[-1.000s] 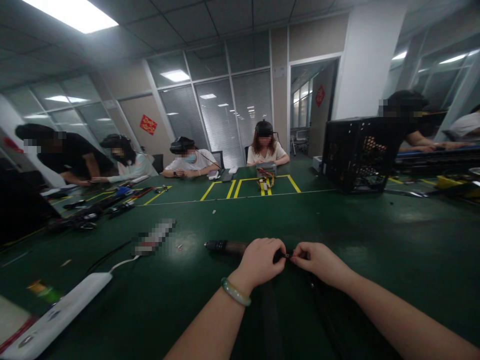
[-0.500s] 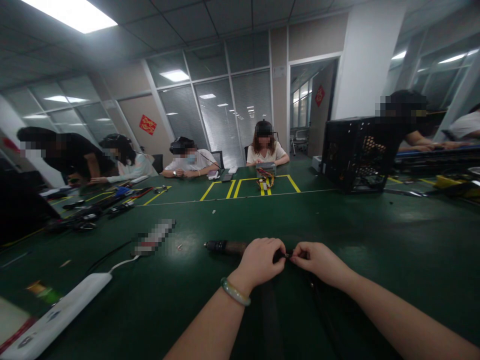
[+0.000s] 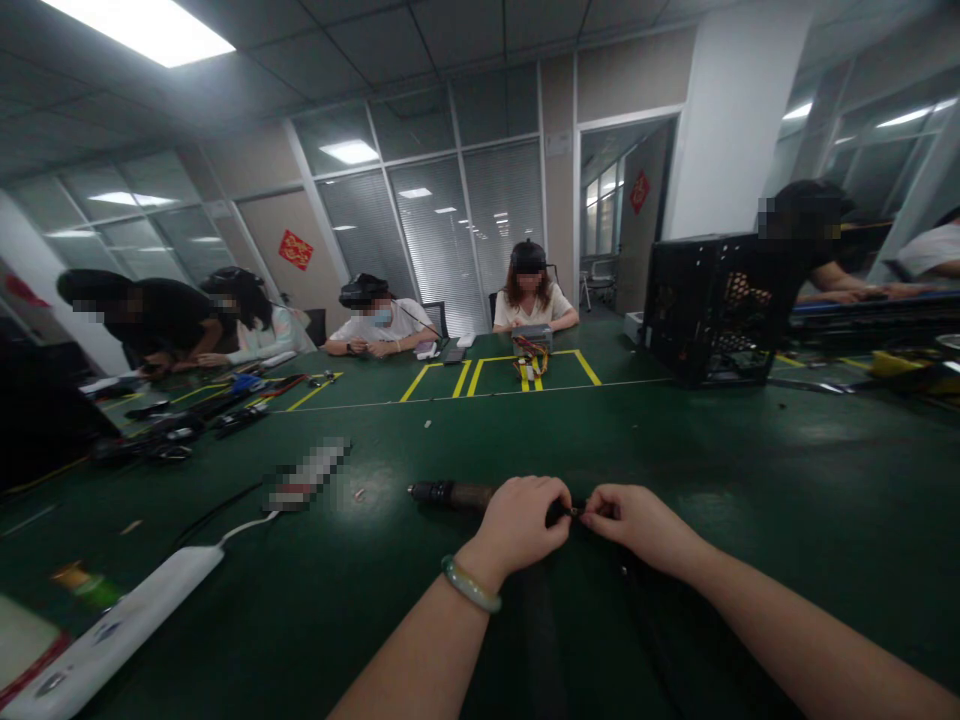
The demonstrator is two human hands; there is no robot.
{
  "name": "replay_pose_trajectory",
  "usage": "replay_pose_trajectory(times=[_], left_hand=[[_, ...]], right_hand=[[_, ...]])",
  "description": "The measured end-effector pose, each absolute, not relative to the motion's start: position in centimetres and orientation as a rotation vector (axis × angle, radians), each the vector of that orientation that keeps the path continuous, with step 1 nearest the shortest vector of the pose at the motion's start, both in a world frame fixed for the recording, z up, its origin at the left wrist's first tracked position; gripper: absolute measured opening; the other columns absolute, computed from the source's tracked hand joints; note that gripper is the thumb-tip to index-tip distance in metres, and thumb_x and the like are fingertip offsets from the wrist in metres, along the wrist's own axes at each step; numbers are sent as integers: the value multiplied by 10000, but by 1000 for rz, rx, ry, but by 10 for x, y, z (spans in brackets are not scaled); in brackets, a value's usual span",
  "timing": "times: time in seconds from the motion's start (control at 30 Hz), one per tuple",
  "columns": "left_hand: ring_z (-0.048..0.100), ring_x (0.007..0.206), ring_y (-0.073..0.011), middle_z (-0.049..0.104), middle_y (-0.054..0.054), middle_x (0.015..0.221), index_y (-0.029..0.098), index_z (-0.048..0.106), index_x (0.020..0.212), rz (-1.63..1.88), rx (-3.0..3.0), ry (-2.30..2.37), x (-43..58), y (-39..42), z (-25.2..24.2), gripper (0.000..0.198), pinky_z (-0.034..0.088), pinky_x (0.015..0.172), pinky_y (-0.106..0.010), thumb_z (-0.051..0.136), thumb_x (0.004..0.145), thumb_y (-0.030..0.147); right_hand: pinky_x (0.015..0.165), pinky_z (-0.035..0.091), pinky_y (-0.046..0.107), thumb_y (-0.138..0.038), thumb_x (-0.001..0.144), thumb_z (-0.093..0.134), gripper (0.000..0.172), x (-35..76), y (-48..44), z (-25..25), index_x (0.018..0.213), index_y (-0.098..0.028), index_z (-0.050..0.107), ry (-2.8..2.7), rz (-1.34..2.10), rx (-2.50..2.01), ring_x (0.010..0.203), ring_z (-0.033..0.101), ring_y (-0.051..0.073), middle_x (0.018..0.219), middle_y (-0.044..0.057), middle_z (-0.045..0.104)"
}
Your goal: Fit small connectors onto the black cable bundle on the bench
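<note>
The left grip (image 3: 525, 515) is closed around the back part of a dark tool (image 3: 471, 497). The tool is low at the tabletop (image 3: 420, 640), and its thin tip points left, away from the left grip. The right grip (image 3: 626, 515) is just beside the left one, with its fingers pinched on a small dark piece (image 3: 577, 509) at the tool's back end. Fingers hide most of that piece. A green bangle (image 3: 471, 585) goes around the wrist behind the left grip. A black cord (image 3: 649, 630) runs from under the right grip toward the near side.

The tabletop is dark green and a bit shiny. A darker band (image 3: 541, 630) goes along it between the two arms. To the left of the left grip lies a long white power strip (image 3: 135, 630), and a white wire (image 3: 250, 527) goes from it to a blurred thing (image 3: 311, 475).

Ahead of the grips, yellow lines (image 3: 589, 368) mark the tabletop. There is a grey box (image 3: 532, 333) with bright wires (image 3: 531, 358). A big black case (image 3: 720, 310) stands ahead and to the right, and a messy pile of dark parts (image 3: 180, 425) lies ahead and to the left.

Past all that, people (image 3: 405, 320) are around the tabletop. Behind them are glass walls with blinds (image 3: 435, 230), a red paper (image 3: 295, 250), an open doorway (image 3: 604, 230) and a white pillar (image 3: 739, 110). A bright light (image 3: 142, 25) shines in the ceiling.
</note>
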State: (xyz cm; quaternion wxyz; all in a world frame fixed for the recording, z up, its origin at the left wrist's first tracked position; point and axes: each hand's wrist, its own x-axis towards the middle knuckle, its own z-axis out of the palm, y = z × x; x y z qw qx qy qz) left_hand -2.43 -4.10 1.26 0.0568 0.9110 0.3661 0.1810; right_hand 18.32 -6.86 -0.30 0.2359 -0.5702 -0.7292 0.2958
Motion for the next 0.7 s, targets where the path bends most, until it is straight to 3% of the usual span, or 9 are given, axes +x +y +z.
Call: replay_pose_trajectory(times=[0.7], left_hand=[[571,876,-187,624,-1,901,221,583,937,615,2750,1077,-25,-40,10,136,426,819,-324,587,812,273]], right_hand=[[584,420,233,-355,859,601,166,185,-68,-4,861,-209,681,-1996,823,-1541,713,639,169,802,6,703]])
